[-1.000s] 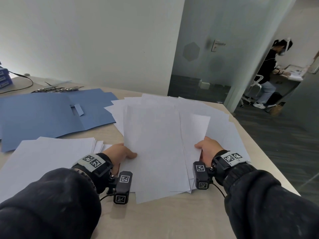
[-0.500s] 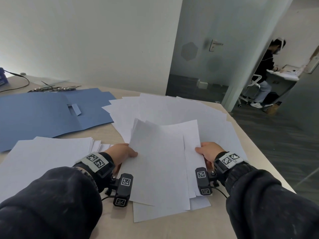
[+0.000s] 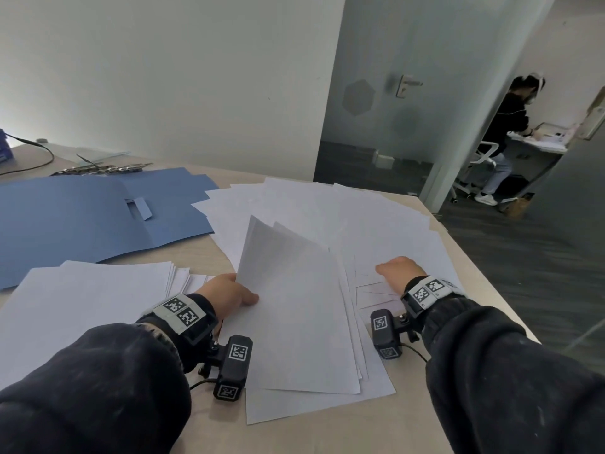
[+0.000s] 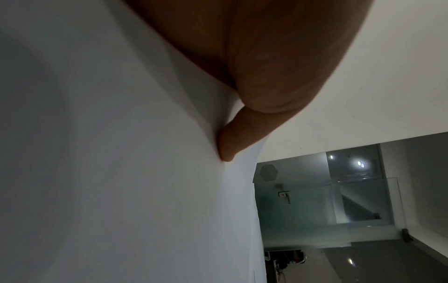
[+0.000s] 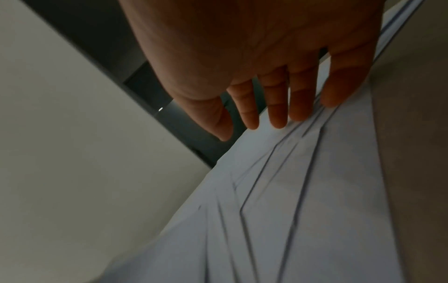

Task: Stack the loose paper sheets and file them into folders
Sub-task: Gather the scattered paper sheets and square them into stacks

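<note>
A person's left hand (image 3: 229, 294) pinched the near-left edge of a small bundle of sheets (image 3: 294, 316), thumb on top, lifting its left side off the table (image 3: 327, 434). The right hand (image 3: 397, 271) lay with fingers (image 5: 278, 107) straight and relaxed, gripping nothing, on the loose white sheets (image 3: 343, 217) fanned across the beige wood. The paper looked thin, limp and slippery, likely to sag and slide unless pinched through the whole thickness at an edge. Flat blue card folders (image 3: 82, 217) lay open at left, beside a squarer stack (image 3: 85, 296).
</note>
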Tool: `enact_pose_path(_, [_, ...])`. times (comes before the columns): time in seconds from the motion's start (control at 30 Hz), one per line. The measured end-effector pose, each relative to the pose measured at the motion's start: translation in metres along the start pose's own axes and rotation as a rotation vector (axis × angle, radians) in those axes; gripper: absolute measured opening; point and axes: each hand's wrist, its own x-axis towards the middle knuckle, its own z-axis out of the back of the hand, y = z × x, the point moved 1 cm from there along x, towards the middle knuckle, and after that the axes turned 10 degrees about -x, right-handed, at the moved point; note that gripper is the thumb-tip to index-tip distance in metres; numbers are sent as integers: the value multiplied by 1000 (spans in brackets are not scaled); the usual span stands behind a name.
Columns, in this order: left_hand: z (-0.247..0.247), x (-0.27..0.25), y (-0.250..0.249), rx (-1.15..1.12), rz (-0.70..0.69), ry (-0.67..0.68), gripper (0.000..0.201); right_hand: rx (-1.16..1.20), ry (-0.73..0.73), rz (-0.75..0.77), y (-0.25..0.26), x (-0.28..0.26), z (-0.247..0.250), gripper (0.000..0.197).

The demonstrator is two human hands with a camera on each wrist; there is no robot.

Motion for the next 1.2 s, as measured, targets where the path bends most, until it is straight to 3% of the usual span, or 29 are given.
enact_pose_path(0.1, [0,0,0,12,-5,-5,31,-6,-18,-134,-15,18,13,30])
enact_pose_path(0.2, [0,0,-1,14,-5,-11,32,10,-2,-205,-18,32,17,43])
enact_pose_path(0.4, [-1,0,-2,-27,-1,-3,32,-156,22,-169,-8,53,4,89])
enact_pose_path(0.57, [1,6,3,-32,-19,17,58,-377,18,-162,-3,51,3,99])
enact_pose_path(0.8, [-2,1,-1,-22,-19,29,53,-409,26,-169,-4,64,9,121])
enact_pose_path(0.93, [-2,-1,-3,-17,-15,30,53,-384,35,-166,-3,66,10,126])
enact_pose_path(1.2, [-2,-3,-3,-13,-24,39,55,-353,71,-160,2,62,10,114])
